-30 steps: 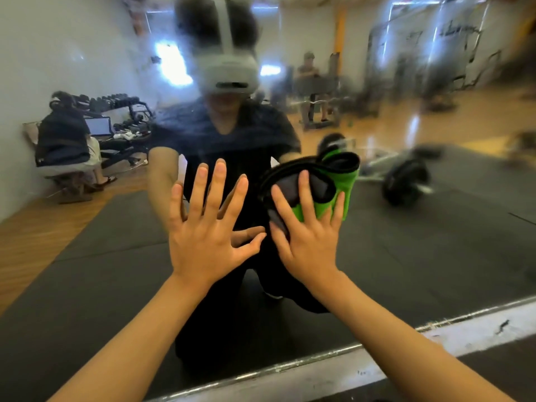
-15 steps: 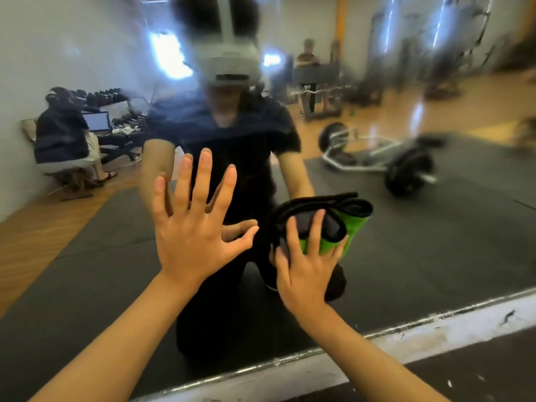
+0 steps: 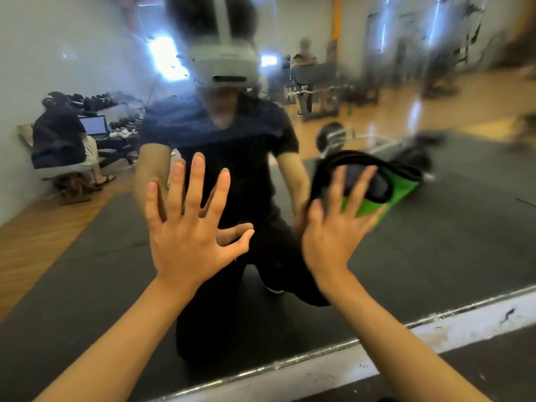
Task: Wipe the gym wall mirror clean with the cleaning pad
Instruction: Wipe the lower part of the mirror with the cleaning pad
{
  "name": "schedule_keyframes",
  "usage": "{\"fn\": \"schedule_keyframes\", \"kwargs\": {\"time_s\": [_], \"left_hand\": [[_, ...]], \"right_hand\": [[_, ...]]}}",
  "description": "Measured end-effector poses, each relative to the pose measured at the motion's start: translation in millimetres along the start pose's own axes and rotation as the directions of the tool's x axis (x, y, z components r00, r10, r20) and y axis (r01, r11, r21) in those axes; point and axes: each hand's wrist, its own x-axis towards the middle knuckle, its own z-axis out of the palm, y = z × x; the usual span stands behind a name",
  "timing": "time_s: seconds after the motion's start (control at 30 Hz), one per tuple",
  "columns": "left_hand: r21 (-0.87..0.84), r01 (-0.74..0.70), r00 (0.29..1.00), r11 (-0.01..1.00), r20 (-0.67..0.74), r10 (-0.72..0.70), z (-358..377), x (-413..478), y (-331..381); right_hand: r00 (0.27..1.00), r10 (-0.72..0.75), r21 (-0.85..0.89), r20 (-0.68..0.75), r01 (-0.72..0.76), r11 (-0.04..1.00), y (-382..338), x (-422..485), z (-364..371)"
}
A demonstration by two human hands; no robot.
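The wall mirror [image 3: 435, 256] fills most of the view, smeared and hazy near the top. My right hand [image 3: 333, 233] presses a green and black cleaning pad [image 3: 374, 187] flat against the glass, fingers spread over it. The pad sits right of centre and looks motion-blurred. My left hand [image 3: 188, 227] rests flat on the mirror with fingers apart and holds nothing. Both forearms reach up from the bottom of the view.
The mirror's metal bottom edge [image 3: 290, 364] runs above a white wall strip [image 3: 435, 335]. Reflected in the glass: a kneeling person in dark clothes, black floor mats, a loaded barbell [image 3: 333, 137], a seated person at a laptop [image 3: 61, 140], gym machines at the back.
My right hand has swept the pad down and then to the right across the glass. My left hand has stayed flat on the mirror, shifting slightly.
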Motion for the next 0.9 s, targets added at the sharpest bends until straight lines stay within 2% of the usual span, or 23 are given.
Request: {"fn": "schedule_keyframes", "kwargs": {"time_s": [0.03, 0.1, 0.17, 0.2, 0.23, 0.3, 0.37, 0.4, 0.43, 0.47, 0.57, 0.63, 0.73, 0.77, 0.8, 0.87, 0.9], "left_hand": [[-0.008, -0.002, 1.0, 1.0, 0.006, 0.002, -1, 0, 0], [-0.009, -0.01, 1.0, 1.0, 0.01, 0.01, -2, -1, -2], [-0.009, -0.01, 1.0, 1.0, 0.011, 0.01, -2, 0, -2], [-0.011, -0.006, 1.0, 1.0, 0.008, 0.006, -2, 0, -1], [-0.013, 0.0, 1.0, 1.0, 0.006, 0.0, -2, 1, 0], [-0.021, 0.004, 1.0, 1.0, 0.004, -0.004, -1, 1, 1], [-0.016, 0.007, 1.0, 1.0, 0.0, -0.007, -2, 2, 2], [-0.014, 0.011, 1.0, 1.0, 0.0, -0.011, -2, 2, 1], [-0.017, 0.011, 1.0, 1.0, 0.003, -0.011, -3, 2, 2], [-0.022, 0.01, 1.0, 1.0, 0.006, -0.009, -4, 2, 2], [-0.05, 0.004, 1.0, 0.999, 0.013, -0.003, -6, 4, 1], [-0.065, -0.002, 1.0, 0.998, 0.014, 0.003, -7, 3, 0], [-0.057, 0.003, 1.0, 0.998, 0.016, -0.002, -6, 3, 0], [-0.054, 0.01, 1.0, 0.998, 0.015, -0.01, -5, 2, 0], [-0.053, 0.015, 1.0, 0.998, 0.016, -0.014, -4, 2, 0], [-0.056, 0.014, 1.0, 0.998, 0.023, -0.012, -4, 2, 1], [-0.061, 0.011, 1.0, 0.998, 0.024, -0.009, -4, 2, 1]], "right_hand": [[0.986, -0.156, 0.011, 0.057, 0.156, 0.988, -12, -17, 0], [0.887, -0.433, 0.044, 0.162, 0.432, 0.901, -7, -36, -4], [0.781, -0.596, 0.018, 0.187, 0.604, 0.797, 31, -25, -9], [0.789, -0.591, 0.007, 0.169, 0.599, 0.801, 55, -16, -11], [0.848, -0.513, 0.001, 0.135, 0.518, 0.856, 74, -7, -14], [0.981, -0.185, -0.005, 0.054, 0.186, 0.983, 94, 15, -21], [0.991, 0.133, 0.026, -0.007, -0.133, 0.991, 75, 37, -23], [0.976, 0.217, 0.039, -0.024, -0.216, 0.976, 53, 45, -21], [0.97, 0.241, 0.036, -0.03, -0.24, 0.97, 29, 51, -19], [0.98, 0.195, 0.019, -0.03, -0.194, 0.981, 5, 52, -16], [0.987, -0.158, -0.014, 0.03, 0.159, 0.987, -56, 34, -10], [0.935, -0.342, -0.005, 0.095, 0.344, 0.939, -70, 25, -13], [0.821, -0.551, -0.04, 0.149, 0.562, 0.826, -30, 35, -20], [0.827, -0.543, -0.058, 0.144, 0.555, 0.83, -9, 40, -23], [0.869, -0.478, -0.068, 0.13, 0.489, 0.87, 10, 46, -26], [0.975, -0.207, -0.038, 0.081, 0.21, 0.977, 25, 60, -31], [0.998, -0.042, -0.002, 0.047, 0.042, 0.999, 18, 68, -31]]}}
